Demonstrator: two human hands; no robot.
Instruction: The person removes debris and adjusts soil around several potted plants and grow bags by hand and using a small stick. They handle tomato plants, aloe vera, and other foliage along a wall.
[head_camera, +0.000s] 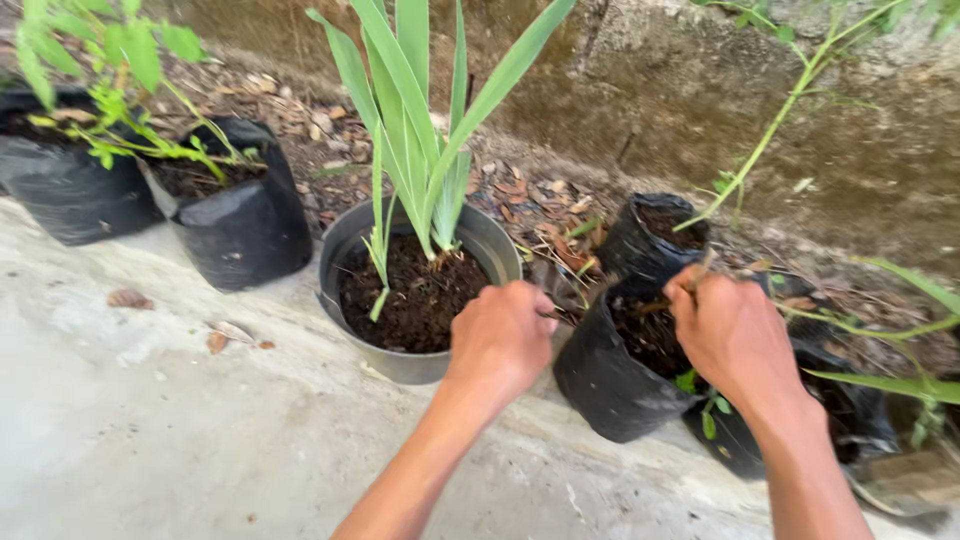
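A soft black grow bag (610, 385) of dark soil sits between both hands; the right hand (733, 335) pinches a thin stick, the left hand (503, 335) is curled, contents hidden.

black grow bag (610, 385) | soil-filled, upright | beside grey pot (400, 365)

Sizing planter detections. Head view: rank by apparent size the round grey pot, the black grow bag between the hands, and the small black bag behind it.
1. Round grey pot, widest.
2. Black grow bag between the left hand and right hand, slightly smaller, partly hidden.
3. Small black bag, smallest, though farther away, so unsure.
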